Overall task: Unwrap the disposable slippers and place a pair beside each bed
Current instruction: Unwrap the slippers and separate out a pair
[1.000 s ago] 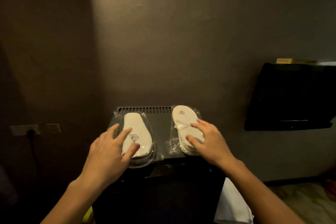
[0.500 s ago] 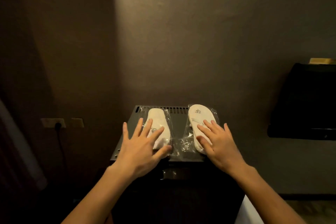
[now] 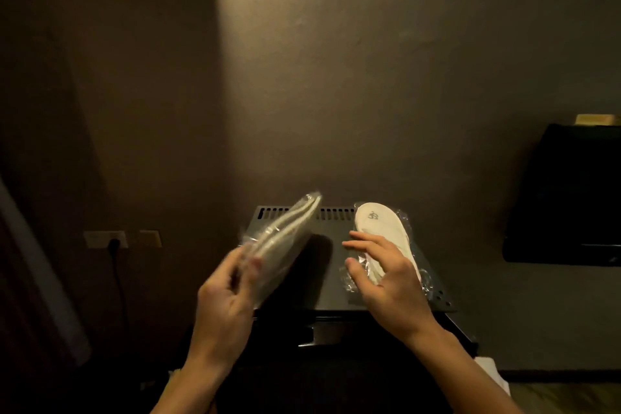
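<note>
Left hand fingers clenched on the near end of one wrapped slipper pair, lifted off the black cabinet, tilted up on edge, motion-blurred. Second wrapped pair lies flat on the cabinet's right side, logo end toward the wall. Right hand over its near end, fingers spread and released; contact with the plastic can't be confirmed. Wall socket at left, dark wall-mounted screen at right
</note>
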A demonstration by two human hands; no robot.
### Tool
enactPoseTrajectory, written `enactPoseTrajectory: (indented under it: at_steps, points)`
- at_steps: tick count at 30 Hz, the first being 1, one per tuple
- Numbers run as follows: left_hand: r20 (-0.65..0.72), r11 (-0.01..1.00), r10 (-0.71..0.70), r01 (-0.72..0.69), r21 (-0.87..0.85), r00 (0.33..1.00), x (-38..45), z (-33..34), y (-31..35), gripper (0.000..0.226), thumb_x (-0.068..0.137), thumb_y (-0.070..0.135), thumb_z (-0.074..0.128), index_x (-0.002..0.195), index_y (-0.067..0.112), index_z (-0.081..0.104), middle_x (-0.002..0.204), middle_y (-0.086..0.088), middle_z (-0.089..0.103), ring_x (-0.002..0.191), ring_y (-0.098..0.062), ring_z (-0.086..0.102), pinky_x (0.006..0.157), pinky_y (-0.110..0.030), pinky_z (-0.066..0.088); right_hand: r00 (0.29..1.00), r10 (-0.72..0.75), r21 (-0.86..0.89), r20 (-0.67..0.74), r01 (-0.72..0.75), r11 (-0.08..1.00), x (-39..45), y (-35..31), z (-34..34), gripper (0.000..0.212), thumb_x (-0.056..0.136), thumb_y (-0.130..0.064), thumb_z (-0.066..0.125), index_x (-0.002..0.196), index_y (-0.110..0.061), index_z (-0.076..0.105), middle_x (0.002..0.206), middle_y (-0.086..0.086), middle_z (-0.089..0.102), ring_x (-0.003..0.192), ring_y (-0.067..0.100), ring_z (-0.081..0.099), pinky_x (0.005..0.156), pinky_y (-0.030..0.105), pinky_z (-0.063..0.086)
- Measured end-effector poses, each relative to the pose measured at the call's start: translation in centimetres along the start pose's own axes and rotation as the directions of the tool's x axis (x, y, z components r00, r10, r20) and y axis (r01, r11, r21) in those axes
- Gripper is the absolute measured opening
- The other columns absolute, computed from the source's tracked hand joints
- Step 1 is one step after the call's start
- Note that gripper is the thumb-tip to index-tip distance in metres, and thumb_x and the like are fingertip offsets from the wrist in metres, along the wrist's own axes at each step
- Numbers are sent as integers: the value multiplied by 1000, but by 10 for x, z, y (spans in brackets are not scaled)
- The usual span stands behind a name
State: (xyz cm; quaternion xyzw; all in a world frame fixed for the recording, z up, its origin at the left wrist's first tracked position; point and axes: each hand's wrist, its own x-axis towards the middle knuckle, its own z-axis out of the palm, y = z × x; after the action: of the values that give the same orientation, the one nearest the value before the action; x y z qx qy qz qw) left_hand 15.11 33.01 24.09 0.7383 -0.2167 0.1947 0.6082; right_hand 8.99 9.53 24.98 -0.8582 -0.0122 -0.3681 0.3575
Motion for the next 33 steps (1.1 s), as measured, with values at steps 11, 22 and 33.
enactPoseTrajectory:
  at_steps: [11, 22, 33]
  points:
    - [118, 621, -452, 407, -670, 884, -11, -19, 47, 50, 98, 53, 42, 105, 13, 72, 91, -11, 81, 76, -26, 78, 60, -43, 64, 851, 468, 853, 238, -414, 319, 12, -43, -29, 73, 72, -41, 83, 130, -5, 58, 120, 21, 73, 108, 35, 73, 86, 42, 63]
    - [314, 815, -168, 311, -488, 934, 25, -30, 30, 40, 71, 31, 86, 108, 28, 73, 111, -13, 76, 101, -30, 75, 73, -35, 64, 892, 442, 774, 93, -344, 532, -4, 3, -84, 53, 77, -22, 75, 128, -15, 65, 116, 9, 75, 101, 20, 75, 81, 28, 63]
    - [268, 922, -18, 119, -368, 963, 28, -33, 22, 57, 95, 7, 64, 143, 35, 51, 153, 4, 50, 139, -14, 50, 110, -39, 46, 999, -5, 562, -48, 31, 827, -23, 8, -116, 26, 74, -2, 79, 91, -20, 78, 109, 3, 79, 110, 22, 73, 89, 31, 61]
